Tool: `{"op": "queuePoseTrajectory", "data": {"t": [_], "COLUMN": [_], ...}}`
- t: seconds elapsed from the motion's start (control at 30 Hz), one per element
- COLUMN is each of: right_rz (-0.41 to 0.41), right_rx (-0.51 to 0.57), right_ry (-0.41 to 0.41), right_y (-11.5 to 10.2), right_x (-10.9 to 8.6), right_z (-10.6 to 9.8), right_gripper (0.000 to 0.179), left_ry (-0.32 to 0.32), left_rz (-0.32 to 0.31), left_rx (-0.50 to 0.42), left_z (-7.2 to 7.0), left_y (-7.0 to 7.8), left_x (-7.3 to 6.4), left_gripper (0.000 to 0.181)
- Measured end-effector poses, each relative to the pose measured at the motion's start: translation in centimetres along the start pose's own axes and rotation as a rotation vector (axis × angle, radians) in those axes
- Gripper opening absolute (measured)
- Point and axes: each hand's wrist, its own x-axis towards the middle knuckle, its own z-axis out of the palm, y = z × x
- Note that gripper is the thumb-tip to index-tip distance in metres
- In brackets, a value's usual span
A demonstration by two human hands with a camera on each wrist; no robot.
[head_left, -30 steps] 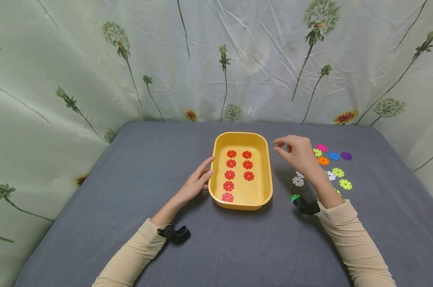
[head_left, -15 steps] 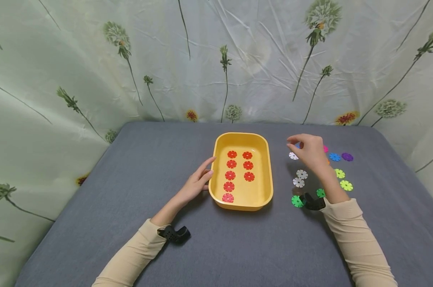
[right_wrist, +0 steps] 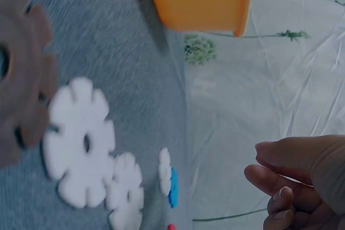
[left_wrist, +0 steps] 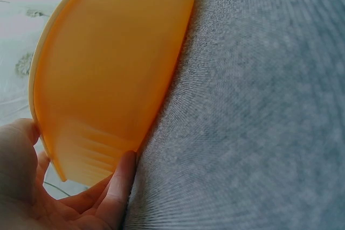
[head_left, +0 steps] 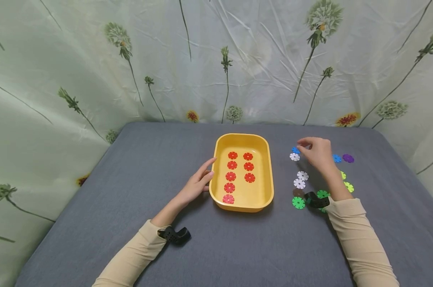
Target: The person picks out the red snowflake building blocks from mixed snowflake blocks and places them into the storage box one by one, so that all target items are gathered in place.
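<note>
In the head view my left hand (head_left: 194, 186) touches the left side of a yellow plastic tub (head_left: 241, 208), with fingertips at its rim; the left wrist view shows fingers against its outer wall (left_wrist: 108, 68). Red notched plastic discs (head_left: 231, 176) lie in two columns inside the tub. My right hand (head_left: 317, 153) hovers over the table right of the tub, beside a blue notched disc (head_left: 295, 150) and a white notched disc (head_left: 294, 157). Its thumb and index finger are close together with nothing between them; the other fingers are bent, as the right wrist view shows.
More notched discs lie on the grey cloth right of the tub: white (head_left: 299, 183), brown (head_left: 298, 192), green (head_left: 298, 203), yellow-green (head_left: 349, 186), blue (head_left: 337, 158) and purple (head_left: 348, 158). The right forearm (head_left: 359, 235) hides some. A flowered curtain (head_left: 266, 59) hangs behind the table.
My right hand has moved right, away from the tub's rim, uncovering blue, white and green discs and covering others. My left hand and the tub have stayed in place.
</note>
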Motion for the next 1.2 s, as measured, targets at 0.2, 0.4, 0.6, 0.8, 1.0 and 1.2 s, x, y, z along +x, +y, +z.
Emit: {"op": "queuePoseTrajectory", "data": {"t": [0.2, 0.4, 0.6, 0.8, 1.0, 1.2], "right_rz": [0.039, 0.087, 0.183, 0.233, 0.269, 0.3], "right_rx": [-0.025, -0.019, -0.016, -0.018, -0.015, -0.024], "right_ry": [0.007, -0.021, -0.078, -0.11, -0.138, -0.136], "right_y": [1.0, 1.9, 2.6, 3.4, 4.2, 4.8], "right_x": [0.1, 0.2, 0.2, 0.3, 0.2, -0.2], "right_z": [0.1, -0.4, -1.4, -1.4, -1.1, -0.6], "right_gripper": [0.021, 0.025, 0.028, 0.029, 0.032, 0.032], "left_ry": [0.002, 0.015, 0.018, 0.024, 0.015, 0.009], "left_rz": [-0.009, -0.019, -0.024, -0.031, -0.022, -0.02], "left_rx": [0.007, 0.025, 0.033, 0.029, 0.032, 0.037], "left_z": [0.0, 0.0, 0.0, 0.0, -0.1, 0.0], "left_y": [-0.1, 0.0, 0.2, 0.2, 0.1, 0.0], "left_x": [0.1, 0.1, 0.1, 0.1, 0.0, 0.0], "left_gripper": [0.05, 0.049, 0.049, 0.048, 0.049, 0.049]}}
